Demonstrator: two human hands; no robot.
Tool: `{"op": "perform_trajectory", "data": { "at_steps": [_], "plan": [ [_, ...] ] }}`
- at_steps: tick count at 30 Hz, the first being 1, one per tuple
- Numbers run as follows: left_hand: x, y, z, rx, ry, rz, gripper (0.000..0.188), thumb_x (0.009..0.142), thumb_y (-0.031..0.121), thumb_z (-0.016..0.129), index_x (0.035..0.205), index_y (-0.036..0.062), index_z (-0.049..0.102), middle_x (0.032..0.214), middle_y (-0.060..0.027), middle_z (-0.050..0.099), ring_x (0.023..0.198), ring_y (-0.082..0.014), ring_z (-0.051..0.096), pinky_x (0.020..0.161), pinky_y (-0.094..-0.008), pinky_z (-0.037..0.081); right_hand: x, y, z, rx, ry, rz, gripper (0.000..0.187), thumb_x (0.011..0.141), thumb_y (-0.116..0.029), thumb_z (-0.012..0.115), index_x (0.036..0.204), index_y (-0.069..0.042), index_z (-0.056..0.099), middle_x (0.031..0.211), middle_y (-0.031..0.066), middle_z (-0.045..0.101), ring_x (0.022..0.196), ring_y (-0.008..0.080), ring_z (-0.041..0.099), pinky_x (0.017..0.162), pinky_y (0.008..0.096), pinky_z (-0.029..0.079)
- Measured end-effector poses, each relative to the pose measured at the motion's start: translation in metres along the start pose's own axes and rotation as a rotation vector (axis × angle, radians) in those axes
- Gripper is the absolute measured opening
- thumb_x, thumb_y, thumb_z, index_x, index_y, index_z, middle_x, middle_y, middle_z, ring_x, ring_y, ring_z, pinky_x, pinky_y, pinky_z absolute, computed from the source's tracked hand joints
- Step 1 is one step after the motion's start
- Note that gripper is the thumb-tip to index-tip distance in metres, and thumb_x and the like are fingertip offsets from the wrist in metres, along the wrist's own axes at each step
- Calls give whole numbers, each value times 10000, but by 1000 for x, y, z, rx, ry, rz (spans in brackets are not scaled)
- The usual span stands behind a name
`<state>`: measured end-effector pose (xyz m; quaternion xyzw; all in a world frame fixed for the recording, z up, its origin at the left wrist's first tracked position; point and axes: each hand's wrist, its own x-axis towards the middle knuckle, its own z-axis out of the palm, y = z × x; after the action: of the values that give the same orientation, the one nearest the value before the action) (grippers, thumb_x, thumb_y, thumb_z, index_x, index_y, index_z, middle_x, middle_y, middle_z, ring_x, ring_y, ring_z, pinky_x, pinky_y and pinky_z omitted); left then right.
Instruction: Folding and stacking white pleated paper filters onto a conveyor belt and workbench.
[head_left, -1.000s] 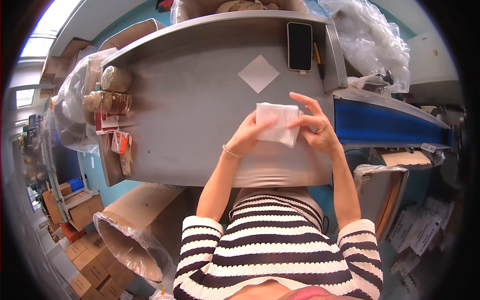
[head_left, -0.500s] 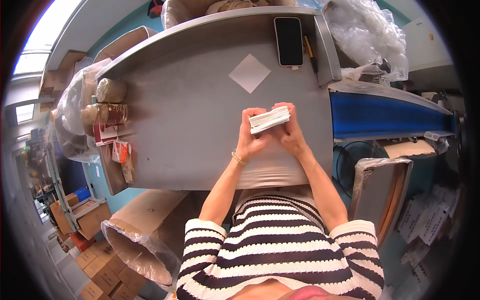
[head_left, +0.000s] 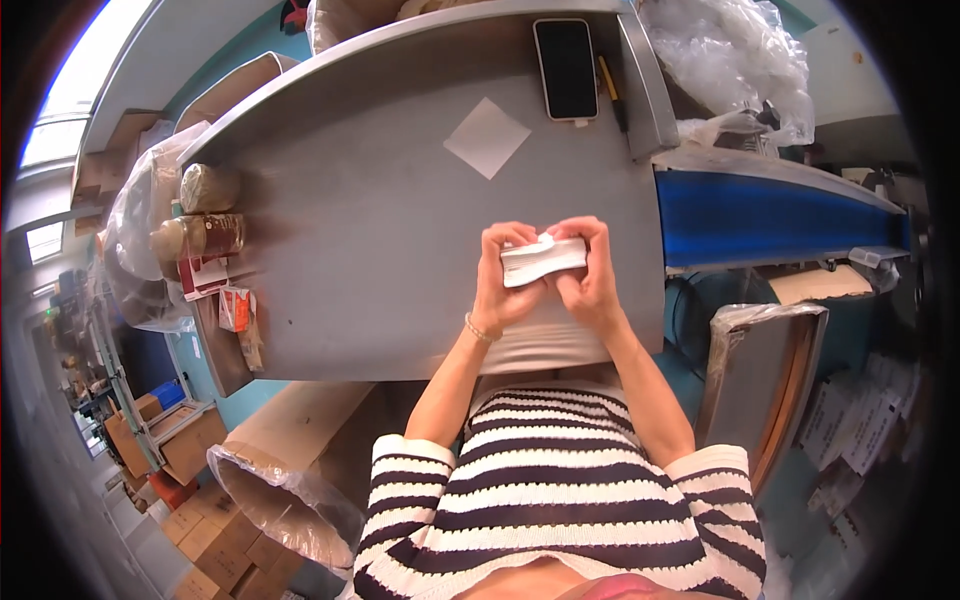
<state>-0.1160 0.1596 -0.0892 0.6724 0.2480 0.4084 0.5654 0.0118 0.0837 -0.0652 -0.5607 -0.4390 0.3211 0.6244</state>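
A thick stack of white paper slips (head_left: 543, 262) is held between my two hands above the near part of the grey metal table (head_left: 370, 250). My left hand (head_left: 500, 275) is closed on the stack's left end, fingers along the far side and thumb on the near side. Around the right end, my right hand (head_left: 594, 275) grips it with bent fingers and thumb. The stack's layered edges face up and bow slightly. Beyond my hands, a white square sheet (head_left: 487, 138) lies flat on the table.
At the far right of the table lie a phone (head_left: 567, 70) and a yellow-and-black pen (head_left: 612, 92). A tape roll (head_left: 210, 188), a bottle (head_left: 200, 236) and a small orange-white box (head_left: 235, 309) stand along the left edge. A blue conveyor belt (head_left: 780, 218) adjoins on the right.
My hands have come slightly nearer to me and turned the stack. It was fanned and tilted, and now lies more level and pressed together, with fingertips bent over its far side.
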Motion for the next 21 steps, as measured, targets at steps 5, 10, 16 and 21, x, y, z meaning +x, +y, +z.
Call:
{"op": "perform_trajectory", "data": {
  "at_steps": [5,10,16,21],
  "plan": [
    [-1,-8,5,-113,41,-128,427,710,-134,517,1067,55,379,988,-75,468,912,-166,507,894,-338,464,-5,30,-7,137,-51,232,517,745,105,532,1229,-18,402,1113,105,455,1032,178,469,932,273,397],
    [-8,14,-20,-995,111,-670,450,788,115,511,1219,-16,517,1084,-124,631,991,-226,627,869,-350,509,-2,-60,-4,348,-50,398,464,881,-36,552,1315,-2,391,1125,80,485,1039,153,483,954,297,396],
    [-7,34,-1,-1259,9,-601,363,833,354,585,977,29,514,871,-33,483,760,-155,483,702,-292,467,-5,-96,-1,453,-84,376,475,852,-7,631,1276,4,416,1043,62,526,970,124,517,886,267,435],
    [6,50,7,-1520,-57,-535,331,801,278,655,963,72,454,870,-34,497,752,-161,515,675,-271,480,-8,-103,0,554,-95,440,473,843,-16,676,1250,5,434,1024,49,528,952,105,517,831,240,444]
  ]
}}
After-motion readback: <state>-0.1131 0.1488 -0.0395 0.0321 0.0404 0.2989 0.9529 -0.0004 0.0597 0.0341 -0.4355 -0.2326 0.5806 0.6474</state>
